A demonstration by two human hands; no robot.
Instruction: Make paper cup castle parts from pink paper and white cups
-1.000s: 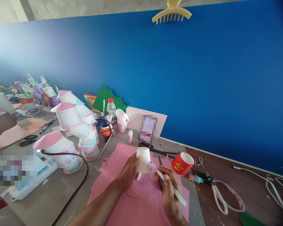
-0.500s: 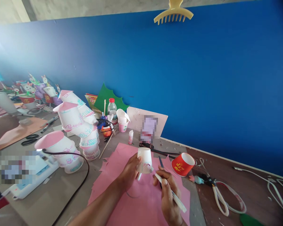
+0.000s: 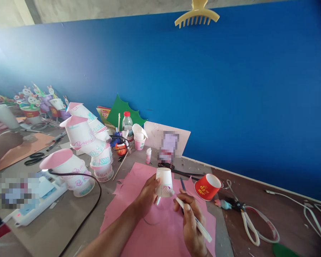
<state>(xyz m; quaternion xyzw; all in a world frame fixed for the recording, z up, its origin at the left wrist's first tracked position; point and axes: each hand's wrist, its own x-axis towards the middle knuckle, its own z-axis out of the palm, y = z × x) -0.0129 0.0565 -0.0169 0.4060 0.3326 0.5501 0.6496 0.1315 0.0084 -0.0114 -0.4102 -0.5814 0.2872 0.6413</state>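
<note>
My left hand [image 3: 149, 194] is closed around a white paper cup [image 3: 163, 178], which is upside down with its wide rim facing down. Pink and purple lines mark the cup's lower side. A small white piece [image 3: 158, 200] shows under the left fingers; I cannot tell what it is. In my right hand [image 3: 192, 223] is a white marker pen [image 3: 203, 230], its front end close to the cup's rim. Both hands are above a pink paper sheet [image 3: 163, 235] with jagged edges. Behind the right fingers is a dark blue pen [image 3: 182, 183].
Stacked, decorated cups [image 3: 79, 132] with pink tops stand to the left, near a power strip [image 3: 40, 205] and black scissors [image 3: 34, 159]. A red paper cup [image 3: 208, 187] and white-handled pliers [image 3: 247, 221] lie right. Another person's hand [image 3: 9, 141] is at far left.
The other person's hand at far left has shifted slightly to the right, and a light blue item at the far left edge is out of sight. My hands have barely moved.
</note>
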